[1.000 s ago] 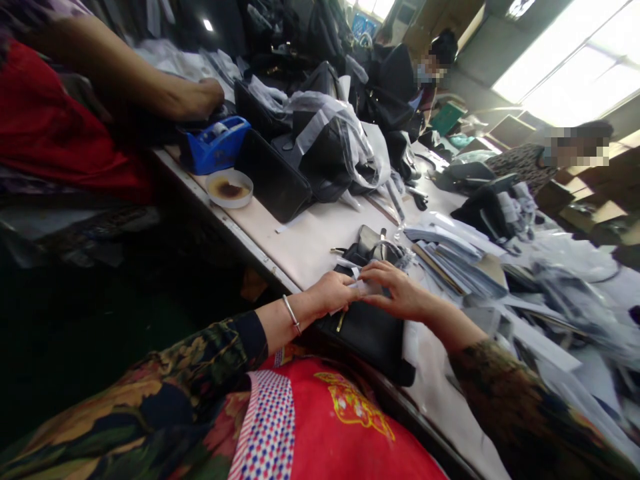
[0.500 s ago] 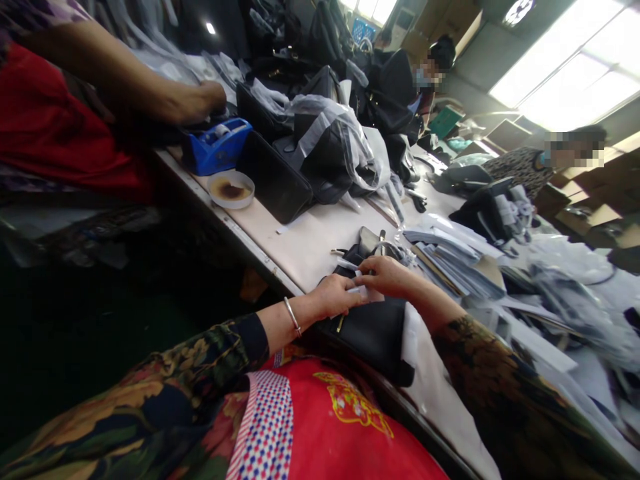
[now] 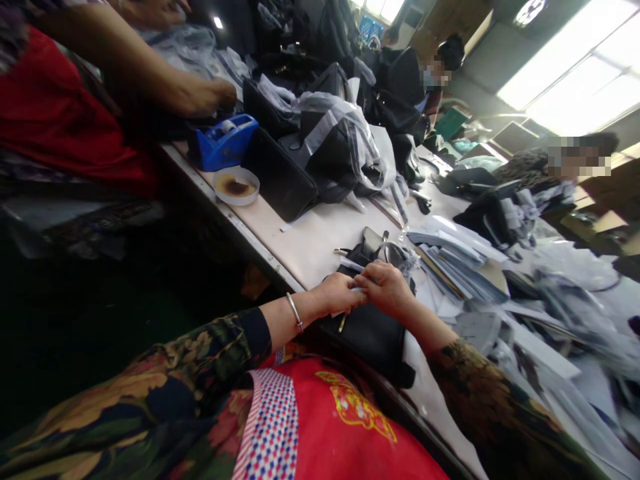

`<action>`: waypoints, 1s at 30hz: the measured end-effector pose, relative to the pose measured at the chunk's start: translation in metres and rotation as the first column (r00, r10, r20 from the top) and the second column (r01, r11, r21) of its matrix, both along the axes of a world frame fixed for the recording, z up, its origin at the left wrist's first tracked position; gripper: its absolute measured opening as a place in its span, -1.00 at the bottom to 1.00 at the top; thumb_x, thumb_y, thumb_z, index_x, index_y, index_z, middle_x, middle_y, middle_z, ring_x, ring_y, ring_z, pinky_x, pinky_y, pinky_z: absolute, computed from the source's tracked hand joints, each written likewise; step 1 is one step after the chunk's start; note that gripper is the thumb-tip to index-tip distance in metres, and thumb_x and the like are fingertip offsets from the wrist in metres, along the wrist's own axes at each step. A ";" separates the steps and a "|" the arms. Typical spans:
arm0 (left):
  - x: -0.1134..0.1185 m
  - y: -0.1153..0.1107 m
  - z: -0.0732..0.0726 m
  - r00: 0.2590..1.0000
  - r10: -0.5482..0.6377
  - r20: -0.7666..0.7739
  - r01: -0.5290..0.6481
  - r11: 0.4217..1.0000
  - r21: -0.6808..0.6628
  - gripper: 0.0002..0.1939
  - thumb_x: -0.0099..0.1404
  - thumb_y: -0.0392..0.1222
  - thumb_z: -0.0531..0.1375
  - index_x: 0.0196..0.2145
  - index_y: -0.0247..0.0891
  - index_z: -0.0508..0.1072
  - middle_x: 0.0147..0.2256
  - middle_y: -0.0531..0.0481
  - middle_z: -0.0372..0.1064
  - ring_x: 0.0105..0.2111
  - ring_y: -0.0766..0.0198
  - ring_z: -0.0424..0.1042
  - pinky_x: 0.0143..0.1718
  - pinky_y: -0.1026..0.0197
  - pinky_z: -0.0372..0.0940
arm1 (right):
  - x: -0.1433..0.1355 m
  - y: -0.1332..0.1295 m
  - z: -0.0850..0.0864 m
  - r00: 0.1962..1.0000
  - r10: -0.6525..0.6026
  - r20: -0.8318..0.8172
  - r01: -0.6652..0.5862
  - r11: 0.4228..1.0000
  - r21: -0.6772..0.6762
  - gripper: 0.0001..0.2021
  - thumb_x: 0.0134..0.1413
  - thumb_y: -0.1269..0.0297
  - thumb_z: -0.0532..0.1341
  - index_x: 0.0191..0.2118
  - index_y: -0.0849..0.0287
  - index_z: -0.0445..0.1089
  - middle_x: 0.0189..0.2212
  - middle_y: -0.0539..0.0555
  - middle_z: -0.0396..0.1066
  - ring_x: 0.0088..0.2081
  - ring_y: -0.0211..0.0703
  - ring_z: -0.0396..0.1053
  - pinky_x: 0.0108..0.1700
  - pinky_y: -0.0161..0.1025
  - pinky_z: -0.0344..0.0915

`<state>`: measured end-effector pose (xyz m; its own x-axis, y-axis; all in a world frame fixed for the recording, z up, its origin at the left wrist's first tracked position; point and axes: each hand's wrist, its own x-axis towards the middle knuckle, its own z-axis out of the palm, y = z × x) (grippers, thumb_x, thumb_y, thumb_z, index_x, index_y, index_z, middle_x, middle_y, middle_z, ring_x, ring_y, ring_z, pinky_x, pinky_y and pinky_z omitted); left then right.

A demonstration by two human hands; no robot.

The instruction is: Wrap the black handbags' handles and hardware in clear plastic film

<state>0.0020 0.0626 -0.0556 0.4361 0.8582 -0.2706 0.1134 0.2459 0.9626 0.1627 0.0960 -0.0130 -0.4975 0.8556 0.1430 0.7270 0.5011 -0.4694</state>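
Observation:
A black bag lies at the table's near edge in front of me, with a gold zipper pull on its side. Both of my hands meet over it. My left hand is closed in a pinch on a small piece of white paper, most of which the fingers cover. Fingers bent, my right hand presses against the left fingertips and grips the same piece. Just beyond them are the bag's straps and a greyish flap.
A blue tape dispenser and a round dish with brown residue stand at the left table edge. Black bags with white wrapping are piled behind. Papers and clear plastic lie right. A co-worker's arm reaches in at left.
My right hand has turned and come down over the white paper, closer to the left fingers, hiding most of it. The left hand has barely moved.

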 end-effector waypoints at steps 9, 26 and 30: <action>0.003 0.002 0.000 0.999 -0.040 -0.025 0.038 0.995 -0.089 -0.63 0.19 0.08 0.29 -0.37 -0.35 0.55 -0.59 0.04 0.35 -0.67 0.37 0.28 -0.66 0.32 0.14 | 0.016 0.013 0.023 1.000 0.001 0.006 0.002 0.877 -0.481 -0.57 0.18 -0.06 0.15 -0.41 0.21 0.52 -0.54 0.05 0.42 -0.48 -0.17 0.34 -0.43 -0.24 0.23; 0.003 0.000 0.009 0.982 -0.081 -0.169 0.075 0.996 -0.040 -0.44 0.12 0.32 0.29 -0.28 -0.30 0.58 -0.67 0.09 0.30 -0.70 0.32 0.27 -0.70 0.31 0.12 | 0.014 0.008 0.023 0.977 0.139 0.162 -0.092 0.959 -0.269 -0.90 0.00 0.43 0.24 -0.48 0.19 0.48 -0.45 0.04 0.49 -0.37 -0.17 0.39 -0.30 -0.26 0.27; 0.000 0.000 0.009 0.979 -0.122 -0.166 0.130 0.991 0.038 -0.41 0.16 0.36 0.23 -0.27 -0.28 0.56 -0.67 0.09 0.31 -0.70 0.31 0.29 -0.69 0.32 0.14 | 0.016 0.004 0.024 0.964 0.211 0.164 -0.181 0.967 -0.178 -0.87 0.04 0.48 0.22 -0.47 0.19 0.46 -0.44 0.07 0.46 -0.33 -0.16 0.36 -0.26 -0.25 0.25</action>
